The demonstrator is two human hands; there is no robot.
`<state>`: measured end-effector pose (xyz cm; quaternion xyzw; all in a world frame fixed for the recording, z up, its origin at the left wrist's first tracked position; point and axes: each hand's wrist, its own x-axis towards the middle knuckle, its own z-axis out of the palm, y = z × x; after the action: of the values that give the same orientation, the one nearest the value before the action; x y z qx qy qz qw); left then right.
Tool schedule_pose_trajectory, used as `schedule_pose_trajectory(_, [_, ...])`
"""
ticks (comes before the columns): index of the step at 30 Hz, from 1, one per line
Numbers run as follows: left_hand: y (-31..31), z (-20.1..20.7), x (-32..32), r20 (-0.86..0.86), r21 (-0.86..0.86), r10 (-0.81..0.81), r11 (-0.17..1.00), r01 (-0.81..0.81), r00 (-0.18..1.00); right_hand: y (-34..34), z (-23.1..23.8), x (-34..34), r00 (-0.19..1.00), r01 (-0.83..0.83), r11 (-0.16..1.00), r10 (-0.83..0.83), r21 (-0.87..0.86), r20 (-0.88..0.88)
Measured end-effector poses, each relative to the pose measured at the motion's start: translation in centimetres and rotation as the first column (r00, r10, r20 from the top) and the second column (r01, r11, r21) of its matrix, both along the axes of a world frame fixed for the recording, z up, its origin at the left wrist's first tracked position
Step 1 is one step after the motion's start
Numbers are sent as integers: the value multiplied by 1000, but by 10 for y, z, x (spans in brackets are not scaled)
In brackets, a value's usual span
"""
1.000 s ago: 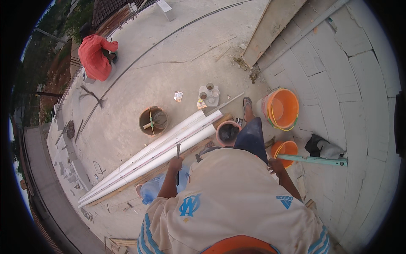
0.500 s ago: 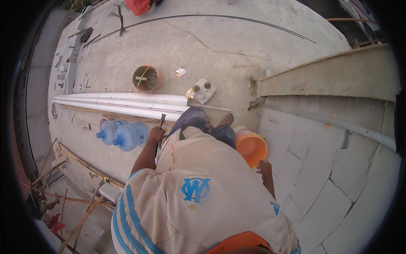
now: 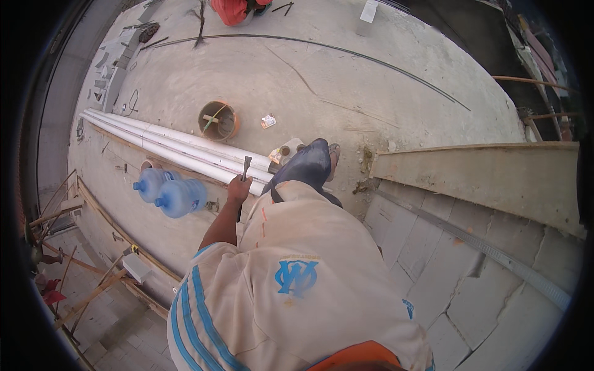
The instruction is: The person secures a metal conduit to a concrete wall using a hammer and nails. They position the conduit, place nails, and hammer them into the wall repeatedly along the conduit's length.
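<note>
My left hand point(image 3: 239, 188) is closed round a dark bar-like tool point(image 3: 247, 167) with a slightly widened top end; I cannot tell its exact kind. The tool stands nearly upright beside my leg, and its lower part shows below my fist. Just beyond that hand lie long white pipes point(image 3: 185, 145), side by side on the concrete floor. Two blue water jugs point(image 3: 180, 198) lie on their sides to the left of my forearm. My right hand is hidden behind my torso. My dark-trousered leg point(image 3: 306, 164) reaches forward over the pipe ends.
A bucket point(image 3: 218, 120) with a stick across it stands beyond the pipes. Cups in a pale holder point(image 3: 286, 150) are partly behind my leg. A block wall point(image 3: 458, 247) and a plank point(image 3: 470, 179) bound the right. A person in red point(image 3: 230, 11) crouches far off.
My body has turned and shifted, with one leg now forward over the cups. My right hand and the orange bucket beside it have gone out of sight. My left hand keeps the tool.
</note>
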<state>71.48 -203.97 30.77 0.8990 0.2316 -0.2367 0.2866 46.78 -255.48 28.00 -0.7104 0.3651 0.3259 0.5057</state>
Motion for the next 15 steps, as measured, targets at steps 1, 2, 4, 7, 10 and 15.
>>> schedule_pose_trajectory(1, [-9, -2, 6, 2, -15, 39, 999, -38, 999, -7, 7, 28, 999, -45, 999, 44, -16, -6])
schedule_pose_trajectory(2, [-10, -5, 14, 3, -30, 84, 996, -83, 996, -13, 14, 61, 996, -92, 995, 92, -28, -7])
schedule_pose_trajectory(4, [-14, -41, 20, 30, -37, 192, 981, -191, 981, -28, 32, 138, 979, -204, 977, 205, -68, 0])
schedule_pose_trajectory(7, [-30, -97, 26, -5, -94, 417, 905, -416, 909, -36, 60, 266, 916, -390, 906, 400, -168, 30])
schedule_pose_trajectory(10, [-50, -141, 25, -49, -53, 578, 813, -580, 814, -30, 87, 381, 831, -534, 807, 555, -252, 15])
schedule_pose_trajectory(15, [-106, -135, 2, -177, -27, 867, 469, -883, 466, -14, 99, 564, 803, -594, 758, 578, -270, -146])
